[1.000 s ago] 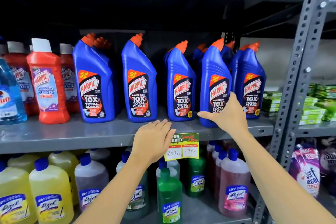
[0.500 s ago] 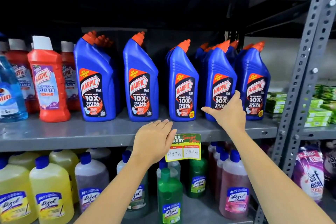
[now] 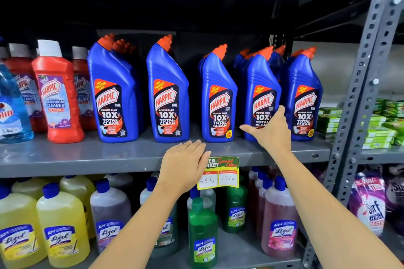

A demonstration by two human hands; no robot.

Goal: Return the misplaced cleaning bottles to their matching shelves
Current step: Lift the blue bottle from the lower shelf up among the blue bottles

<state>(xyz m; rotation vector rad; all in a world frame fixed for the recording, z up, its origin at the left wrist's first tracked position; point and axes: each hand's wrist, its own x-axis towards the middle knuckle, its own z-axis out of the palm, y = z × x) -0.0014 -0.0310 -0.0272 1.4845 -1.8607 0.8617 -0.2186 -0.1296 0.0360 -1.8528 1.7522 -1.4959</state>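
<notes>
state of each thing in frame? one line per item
left hand: open, flat on the shelf edge, empty
right hand: open, against the fourth blue bottle, not gripping
blue bottles: upright, capped
red bottle: upright, capped
green bottle: upright, capped, lower shelf
price tag: partly covered by left hand

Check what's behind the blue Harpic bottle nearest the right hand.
Behind that blue Harpic bottle, more blue bottles with orange caps show. Their count and labels are hidden. The right hand covers its lower label.
</notes>
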